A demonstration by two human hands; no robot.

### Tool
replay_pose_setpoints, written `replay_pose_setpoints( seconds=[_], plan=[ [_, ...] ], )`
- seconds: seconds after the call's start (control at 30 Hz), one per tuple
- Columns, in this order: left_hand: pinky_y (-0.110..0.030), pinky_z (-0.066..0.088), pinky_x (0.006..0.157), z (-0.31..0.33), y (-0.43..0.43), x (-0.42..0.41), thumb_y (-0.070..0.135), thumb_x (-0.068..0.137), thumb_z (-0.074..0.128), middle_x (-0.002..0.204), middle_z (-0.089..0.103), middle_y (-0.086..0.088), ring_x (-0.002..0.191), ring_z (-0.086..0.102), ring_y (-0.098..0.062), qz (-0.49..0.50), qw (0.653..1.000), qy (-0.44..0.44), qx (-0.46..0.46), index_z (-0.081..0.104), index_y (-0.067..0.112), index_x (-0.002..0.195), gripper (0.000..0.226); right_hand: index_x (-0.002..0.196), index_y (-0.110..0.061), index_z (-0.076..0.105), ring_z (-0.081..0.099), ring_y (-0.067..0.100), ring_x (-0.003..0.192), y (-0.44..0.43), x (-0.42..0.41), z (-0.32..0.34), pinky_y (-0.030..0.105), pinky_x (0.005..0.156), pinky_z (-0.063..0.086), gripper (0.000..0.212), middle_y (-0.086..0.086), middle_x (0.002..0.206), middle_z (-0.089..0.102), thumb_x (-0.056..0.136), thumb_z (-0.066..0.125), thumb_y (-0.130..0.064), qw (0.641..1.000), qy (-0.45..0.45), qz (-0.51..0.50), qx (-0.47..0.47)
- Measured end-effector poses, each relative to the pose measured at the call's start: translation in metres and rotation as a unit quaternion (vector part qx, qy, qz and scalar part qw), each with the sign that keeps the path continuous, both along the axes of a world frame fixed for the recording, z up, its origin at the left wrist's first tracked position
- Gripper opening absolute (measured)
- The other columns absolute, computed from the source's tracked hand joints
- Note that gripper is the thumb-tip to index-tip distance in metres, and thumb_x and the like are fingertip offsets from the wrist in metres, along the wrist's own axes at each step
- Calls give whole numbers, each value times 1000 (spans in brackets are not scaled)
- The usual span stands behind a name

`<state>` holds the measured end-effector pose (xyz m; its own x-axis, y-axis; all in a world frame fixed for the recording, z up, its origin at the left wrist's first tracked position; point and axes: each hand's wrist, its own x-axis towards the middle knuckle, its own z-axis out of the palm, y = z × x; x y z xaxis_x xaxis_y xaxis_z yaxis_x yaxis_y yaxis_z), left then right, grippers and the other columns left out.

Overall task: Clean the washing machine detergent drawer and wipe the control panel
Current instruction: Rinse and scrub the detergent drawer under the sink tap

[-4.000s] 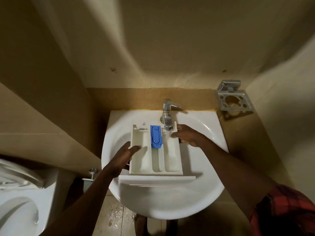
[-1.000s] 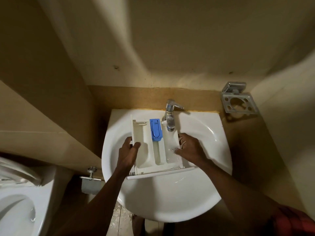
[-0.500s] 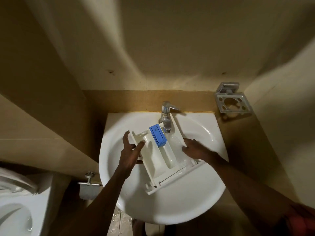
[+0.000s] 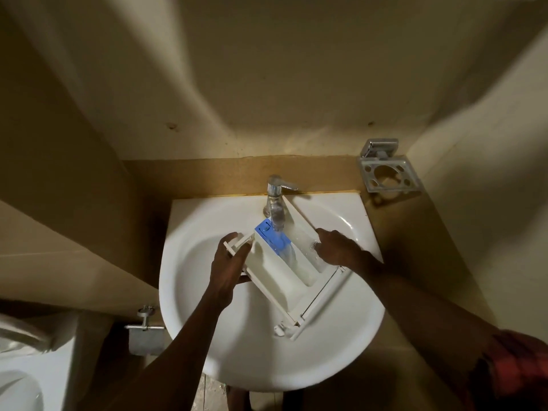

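The left hand (image 4: 226,266) has its fingers wrapped around the far left corner of the drawer (image 4: 277,272), thumb on top of the rim and the other fingers underneath, clamped on the white plastic. The right hand (image 4: 336,247) lies on the drawer's right side, fingers close together and pressed flat into the right compartment; they do not grip anything, and whether the thumb hooks the outer wall cannot be told.

The drawer sits over the sink (image 4: 207,336), turned at an angle so its back end points up toward the tap (image 4: 275,200) and its front panel (image 4: 315,304) hangs toward the near right of the bowl. It is held tilted, clear of the bowl's bottom as far as can be seen. A blue insert (image 4: 271,235) sits in the middle compartment, directly below the tap's spout. Water (image 4: 278,225) runs from the tap onto the insert and down the middle channel; droplets shine by the right fingertips.

Right of the tap, a metal holder (image 4: 388,173) is fixed to the wall. Left of the tap and lower, beneath the sink's rim, a metal fitting (image 4: 145,323) juts from the wall, and beyond it a toilet (image 4: 23,372) edges in at the lower left corner. A red checked sleeve (image 4: 516,366) shows on the right arm.
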<state>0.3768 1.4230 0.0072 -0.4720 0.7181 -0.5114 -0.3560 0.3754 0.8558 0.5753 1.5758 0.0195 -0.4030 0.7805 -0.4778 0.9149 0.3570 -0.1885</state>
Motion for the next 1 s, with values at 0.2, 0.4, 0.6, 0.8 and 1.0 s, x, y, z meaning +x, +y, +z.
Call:
replay_pose_setpoints(
  seconds=[0.2,0.4,0.6,0.8,1.0],
  plan=[
    [-38,59,67,-4,3,7,33,90,66,108,67,-4,95,67,-27,102,994,40,-9,59,26,110,23,115,-15,53,58,24,102,-21,0,8,35,83,48,29,5,110,59,88,61,-24,983,149,-44,99],
    [-30,53,60,-2,4,0,34,92,65,104,66,2,87,64,-15,97,991,91,1,58,23,113,25,80,-17,65,61,8,68,-69,-19,27,19,62,48,20,-7,74,66,75,53,-3,945,326,-21,-8],
    [-23,50,51,-2,3,-1,34,94,63,107,64,1,87,63,-10,83,991,102,0,55,25,117,26,112,-12,57,57,22,99,-87,-48,17,25,74,47,29,6,110,59,85,47,-9,980,123,-18,-153],
    [-43,61,74,4,8,-14,36,93,64,116,63,-2,99,64,-26,76,986,146,-1,51,29,122,33,122,-17,52,58,22,99,-89,-54,21,30,78,50,41,3,111,62,82,48,-6,962,166,-37,-215],
    [-34,59,64,6,7,-12,34,95,61,118,61,-5,98,64,-26,57,987,152,1,49,25,123,32,130,-12,40,52,23,93,-95,-61,20,27,75,44,46,9,112,52,85,45,-4,974,167,-50,-144]
  ],
)
